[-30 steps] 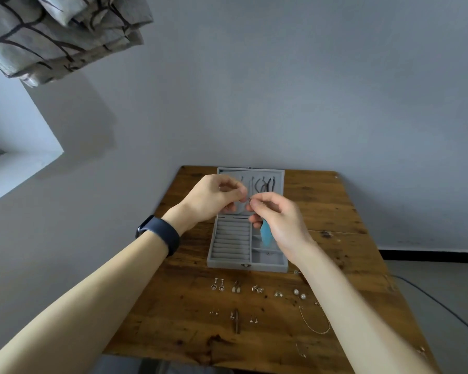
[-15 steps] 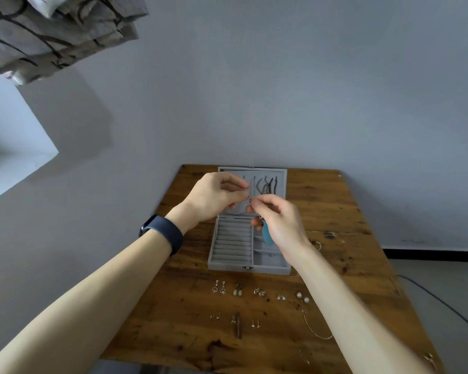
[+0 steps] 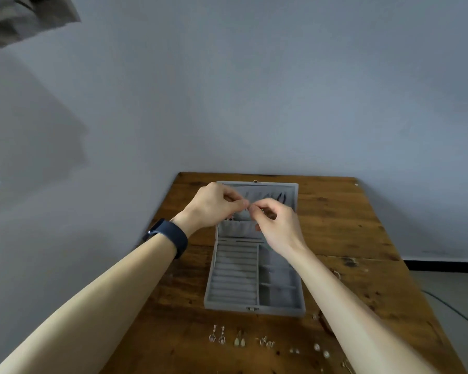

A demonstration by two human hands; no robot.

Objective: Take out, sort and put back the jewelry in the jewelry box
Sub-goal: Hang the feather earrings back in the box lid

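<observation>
Hands meet above the opened lid of the grey jewelry box (image 3: 227,306), which lies flat on the wooden table (image 3: 349,225). Left hand (image 3: 214,206): thumb and forefinger pressed together in a pinch, remaining fingers curled under. Right hand (image 3: 277,222): likewise pinching, its fingertips almost touching those of the left. A small metal piece (image 3: 261,211) is held between the two pinches; its kind cannot be told. Dark cords (image 3: 281,197) lie in the lid. Earrings (image 3: 239,341) sit in a row on the table nearer the front edge, apart from the box. Dark band (image 3: 173,236) on the left wrist.
</observation>
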